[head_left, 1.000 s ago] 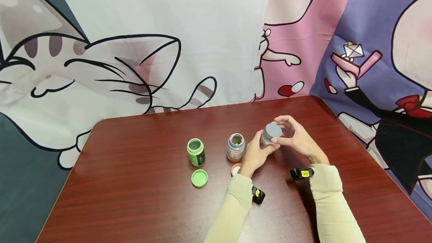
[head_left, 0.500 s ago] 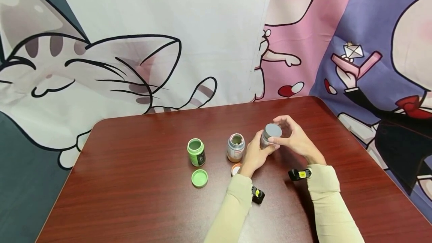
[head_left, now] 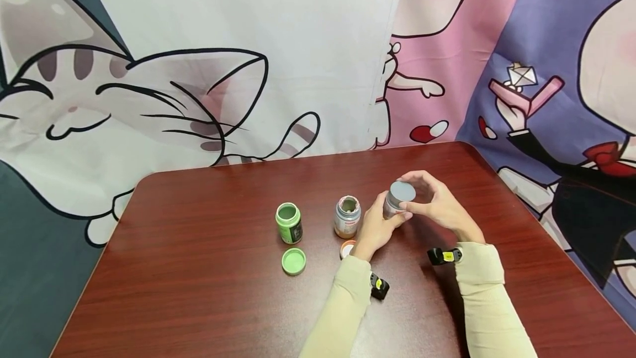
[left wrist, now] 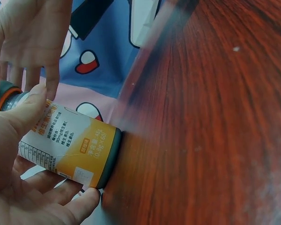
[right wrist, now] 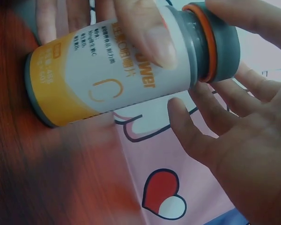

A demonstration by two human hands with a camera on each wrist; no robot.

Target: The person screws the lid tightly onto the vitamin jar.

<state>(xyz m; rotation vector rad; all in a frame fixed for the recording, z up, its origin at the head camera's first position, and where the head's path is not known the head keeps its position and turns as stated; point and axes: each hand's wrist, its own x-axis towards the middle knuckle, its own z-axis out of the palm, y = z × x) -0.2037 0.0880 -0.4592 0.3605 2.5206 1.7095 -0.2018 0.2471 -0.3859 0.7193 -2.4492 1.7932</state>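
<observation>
A vitamin bottle (left wrist: 79, 140) with a white and yellow label stands at the right of the table in the head view. My left hand (head_left: 379, 230) grips its body, thumb in front and fingers behind. At the top, my right hand (head_left: 437, 206) holds the grey cap (head_left: 402, 191) between thumb and fingers. In the right wrist view an orange ring (right wrist: 203, 42) shows under the cap's lower edge, and the cap is still on the neck. The bottle's base meets the dark red tabletop.
Left of my hands stand an uncapped grey bottle (head_left: 346, 224) and an uncapped green bottle (head_left: 289, 229). A green lid (head_left: 293, 262) lies before the green one. An orange-rimmed lid (head_left: 346, 249) is partly hidden by my left wrist. A printed cloth (head_left: 318, 59) hangs behind the table (head_left: 199, 291).
My right hand turns slightly at the cap, its wrist shifting a little left and then back right. The left hand and the bottle stay in place.
</observation>
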